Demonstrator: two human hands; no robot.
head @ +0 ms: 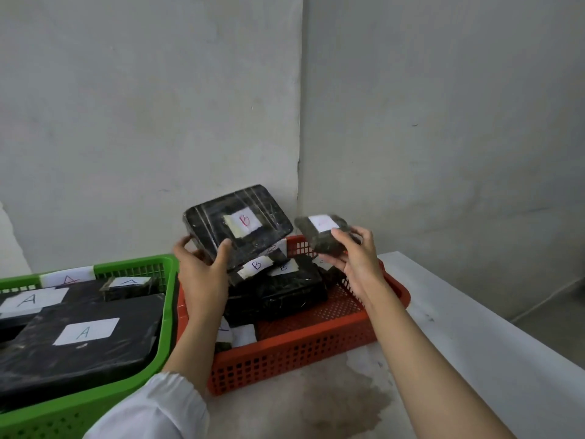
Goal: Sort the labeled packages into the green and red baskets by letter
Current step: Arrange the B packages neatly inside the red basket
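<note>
We have two black-wrapped packages in the air above the red basket [316, 343]. The larger one, the flat B package [238, 224], sits in our left hand [202, 270]: the thumb lies across its near face and the fingers curl round its left edge, so that hand is clamped on it. It tilts up toward us, label facing the camera, its long axis running roughly left to right across the basket's far left corner. The smaller package [326, 234] is pinched in our right hand [354, 258], thumb on top and fingers beneath; its white label shows, but the letter is too faint for us to read. The two packages are just beside each other, not touching as far as we can tell.

Both loads hang directly over the red basket, which already holds a pile of B packages [278, 280] against its far side. So we judge the coming move to be mainly downward: the left hand is nearer the pile, the right nearer the open mesh floor on the basket's right. If the small one turns out to be an A, it must cross left instead.

Left of the red basket, touching it, stands the green basket [136, 264] with its A packages [85, 334]. Both baskets rest on a pale table [474, 343] set in a grey wall corner.
</note>
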